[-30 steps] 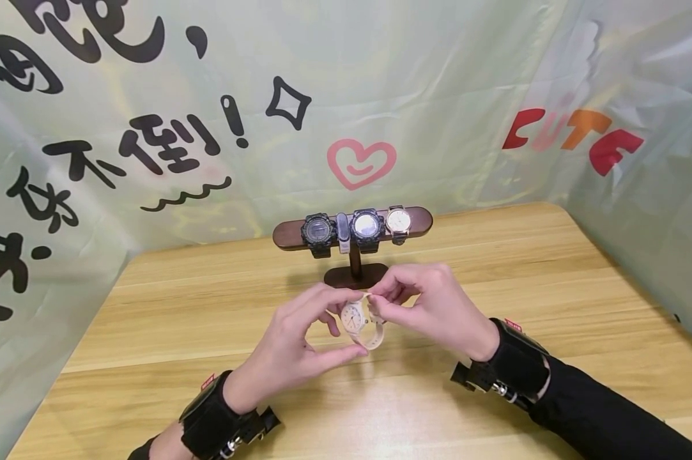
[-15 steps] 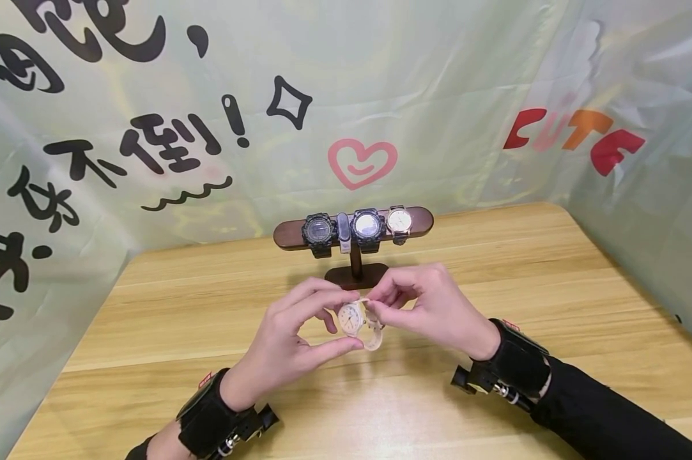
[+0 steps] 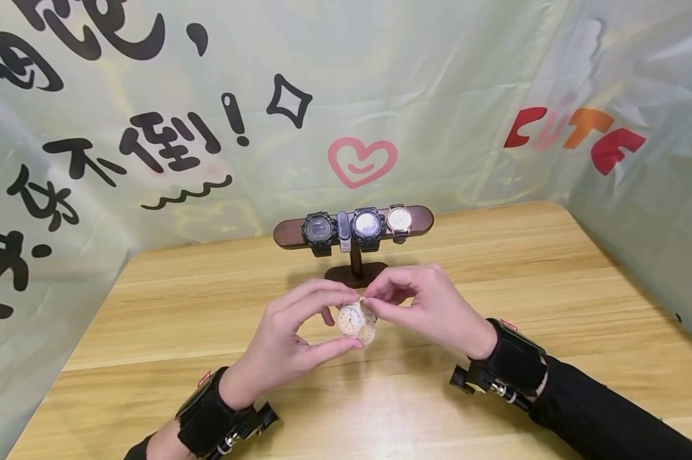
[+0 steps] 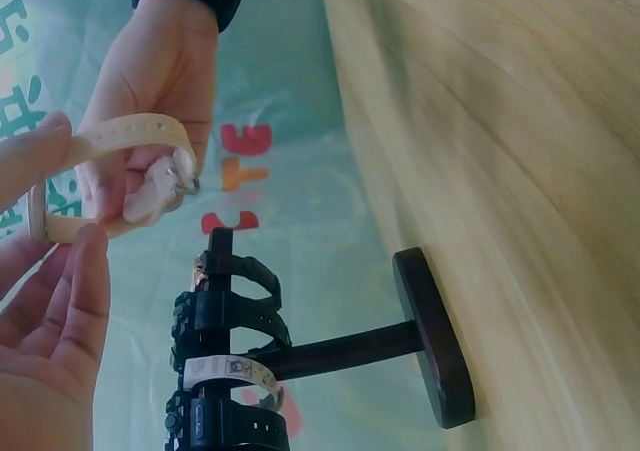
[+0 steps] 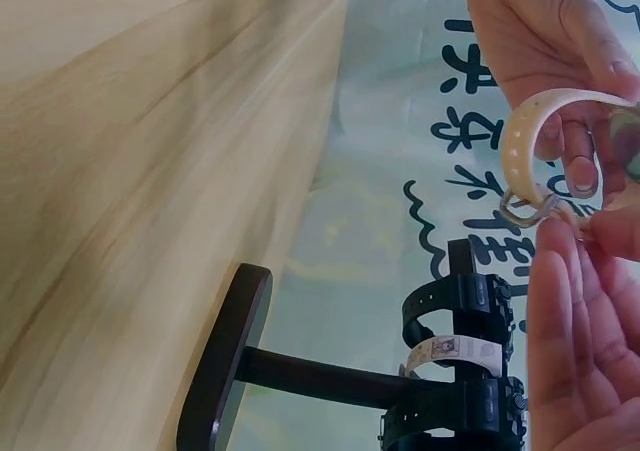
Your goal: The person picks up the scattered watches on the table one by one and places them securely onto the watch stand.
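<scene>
A small white wristwatch is held above the table in front of the watch stand, its dial facing up toward the head camera. My left hand grips the case between the thumb below and the fingers above. Thumb and fingertips of my right hand pinch the strap beside the top of the case. The strap's holed part bends round in a loop to the metal buckle, close to my right fingertips. In the right wrist view, most of the dial is out of frame.
Behind my hands, a dark wooden watch stand carries several watches, among them a black digital watch and a slim grey band. Its oval base rests on the wooden table. A printed cloth hangs behind.
The loop of strap has drawn in closer behind the case, hanging less far out to the lower right. My right hand has shifted slightly left; my left hand keeps its grip.
</scene>
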The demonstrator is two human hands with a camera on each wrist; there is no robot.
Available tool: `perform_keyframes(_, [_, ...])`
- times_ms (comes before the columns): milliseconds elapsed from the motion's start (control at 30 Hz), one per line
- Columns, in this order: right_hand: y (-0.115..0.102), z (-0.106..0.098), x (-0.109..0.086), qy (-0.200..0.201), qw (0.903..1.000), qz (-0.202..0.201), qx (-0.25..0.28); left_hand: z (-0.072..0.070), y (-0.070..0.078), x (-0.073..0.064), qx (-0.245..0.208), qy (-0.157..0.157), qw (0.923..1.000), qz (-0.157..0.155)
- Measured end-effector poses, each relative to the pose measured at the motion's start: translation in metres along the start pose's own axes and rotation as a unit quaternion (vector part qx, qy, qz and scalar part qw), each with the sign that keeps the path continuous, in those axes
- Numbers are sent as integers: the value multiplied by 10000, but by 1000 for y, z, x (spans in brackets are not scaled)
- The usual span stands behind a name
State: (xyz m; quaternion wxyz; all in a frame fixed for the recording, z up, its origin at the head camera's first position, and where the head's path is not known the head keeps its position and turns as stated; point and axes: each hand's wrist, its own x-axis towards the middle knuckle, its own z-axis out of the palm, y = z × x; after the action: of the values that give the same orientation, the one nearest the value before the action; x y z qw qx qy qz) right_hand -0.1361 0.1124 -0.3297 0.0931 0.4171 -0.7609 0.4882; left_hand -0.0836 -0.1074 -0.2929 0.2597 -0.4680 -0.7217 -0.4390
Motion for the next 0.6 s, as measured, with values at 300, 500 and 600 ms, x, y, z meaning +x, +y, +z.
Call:
perform_keyframes(300, [1,0,2,-120,9989,406,-215,-2,-1,0,33,-47,9996,-269])
perform_keyframes(500, [-1,-3,3,-199,9984,495,-204,-4,-1,0,105,-67,9990,-431])
perform_keyframes(600, [-1,-6,4,-216,9982,531,-199,-6,-2,-1,155,-63,9987,-489])
